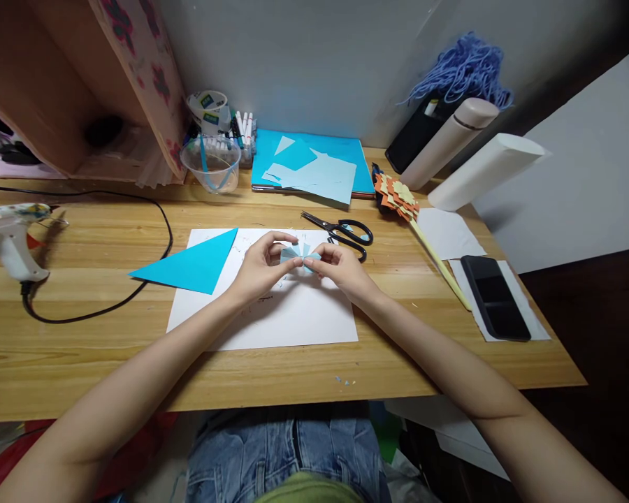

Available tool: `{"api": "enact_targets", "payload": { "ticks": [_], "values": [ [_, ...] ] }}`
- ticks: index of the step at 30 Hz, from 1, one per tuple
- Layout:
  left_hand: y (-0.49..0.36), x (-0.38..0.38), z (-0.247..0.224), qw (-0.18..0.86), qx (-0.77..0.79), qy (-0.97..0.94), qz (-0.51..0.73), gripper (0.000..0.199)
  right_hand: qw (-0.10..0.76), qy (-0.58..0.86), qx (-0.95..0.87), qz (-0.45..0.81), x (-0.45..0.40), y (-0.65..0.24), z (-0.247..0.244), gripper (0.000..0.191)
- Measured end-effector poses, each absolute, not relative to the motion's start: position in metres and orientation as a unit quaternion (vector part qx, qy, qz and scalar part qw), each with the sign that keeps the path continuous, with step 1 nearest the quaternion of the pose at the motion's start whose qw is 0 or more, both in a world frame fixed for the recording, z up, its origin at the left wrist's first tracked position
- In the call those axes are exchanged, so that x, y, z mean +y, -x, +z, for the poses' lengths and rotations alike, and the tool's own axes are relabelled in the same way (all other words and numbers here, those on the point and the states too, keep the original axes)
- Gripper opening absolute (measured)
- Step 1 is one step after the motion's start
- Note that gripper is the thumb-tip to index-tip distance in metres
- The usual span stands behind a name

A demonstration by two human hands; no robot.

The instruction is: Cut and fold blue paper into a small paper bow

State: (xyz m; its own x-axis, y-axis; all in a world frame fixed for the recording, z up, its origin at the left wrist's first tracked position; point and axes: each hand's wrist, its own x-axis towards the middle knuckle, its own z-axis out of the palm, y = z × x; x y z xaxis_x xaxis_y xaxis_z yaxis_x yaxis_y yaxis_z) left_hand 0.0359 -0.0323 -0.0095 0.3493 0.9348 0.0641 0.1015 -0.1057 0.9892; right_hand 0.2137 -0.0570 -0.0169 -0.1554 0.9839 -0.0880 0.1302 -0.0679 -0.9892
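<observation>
Between my two hands is a small light-blue paper flower (305, 249) with several petal-like flaps, held above a white sheet of paper (293, 325). My left hand (267, 265) pinches its left side with thumb and fingers. On the other side my right hand (342, 267) grips it, the thumb near the centre. Both thumbs lie on the near face; some fingers are hidden behind the paper. A bright blue paper triangle (199, 262) lies left of my left hand, partly on the white sheet. Black-handled scissors (340, 227) rest just beyond my right hand, blades partly apart.
A glue gun (10, 237) with a looping black cord lies at left. Clear tub (212, 168), markers (245, 129) and blue paper scraps (314, 171) stand along the back. An orange-yellow paper flower (397, 197) on a stick and a phone (495, 297) lie at right.
</observation>
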Motion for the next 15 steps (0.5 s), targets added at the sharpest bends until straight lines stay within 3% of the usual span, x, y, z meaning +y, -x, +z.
{"api": "enact_targets", "payload": {
  "ticks": [15],
  "values": [
    [-0.0362,-0.0346,-0.0097,0.533,0.385,-0.631,0.411,0.034,0.404,0.508,-0.540,0.536,-0.0582,-0.2140,-0.0188,0.032]
  ]
}}
